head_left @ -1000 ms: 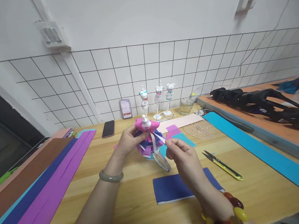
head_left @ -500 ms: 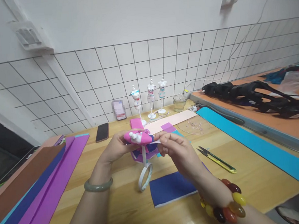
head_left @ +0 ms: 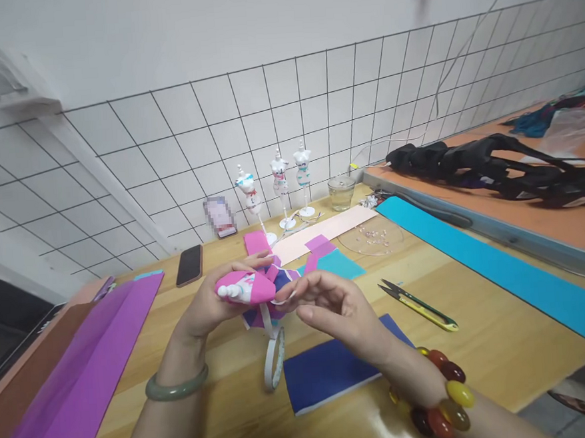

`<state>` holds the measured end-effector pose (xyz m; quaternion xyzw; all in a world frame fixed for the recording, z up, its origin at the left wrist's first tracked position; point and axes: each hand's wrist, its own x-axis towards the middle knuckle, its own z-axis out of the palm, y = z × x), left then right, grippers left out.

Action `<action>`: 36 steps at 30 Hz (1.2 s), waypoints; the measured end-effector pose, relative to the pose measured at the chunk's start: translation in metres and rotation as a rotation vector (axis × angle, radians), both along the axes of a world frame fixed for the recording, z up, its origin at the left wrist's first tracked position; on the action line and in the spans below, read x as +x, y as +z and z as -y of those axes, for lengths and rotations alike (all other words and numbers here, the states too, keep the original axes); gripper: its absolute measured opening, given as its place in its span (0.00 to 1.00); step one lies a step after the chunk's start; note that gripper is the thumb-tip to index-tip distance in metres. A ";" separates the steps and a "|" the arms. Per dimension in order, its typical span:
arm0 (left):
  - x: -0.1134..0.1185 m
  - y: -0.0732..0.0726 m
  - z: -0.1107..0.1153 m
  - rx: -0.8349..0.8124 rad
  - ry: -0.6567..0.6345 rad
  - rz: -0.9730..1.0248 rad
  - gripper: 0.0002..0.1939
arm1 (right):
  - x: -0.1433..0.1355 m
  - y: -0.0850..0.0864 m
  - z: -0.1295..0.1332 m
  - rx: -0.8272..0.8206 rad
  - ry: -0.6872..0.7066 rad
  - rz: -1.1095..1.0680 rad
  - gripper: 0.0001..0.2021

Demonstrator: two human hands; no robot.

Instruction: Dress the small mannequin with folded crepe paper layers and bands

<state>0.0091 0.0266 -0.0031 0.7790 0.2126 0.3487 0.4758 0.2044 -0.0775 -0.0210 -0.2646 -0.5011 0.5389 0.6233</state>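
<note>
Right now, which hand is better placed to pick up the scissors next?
Probably the right hand: it is nearer the scissors and looks open, while the left hand holds the pink-dressed mannequin.

A black wire grid (head_left: 299, 98) lines the white wall (head_left: 239, 22) behind the wooden table (head_left: 500, 324).

Left wrist (head_left: 188, 354): green bangle (head_left: 177, 390); right wrist (head_left: 400, 365): chunky red, yellow, brown beads (head_left: 459, 393)
</note>
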 end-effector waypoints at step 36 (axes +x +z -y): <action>0.019 -0.019 0.002 -0.326 0.174 0.242 0.17 | 0.003 0.008 -0.013 0.472 -0.465 0.590 0.10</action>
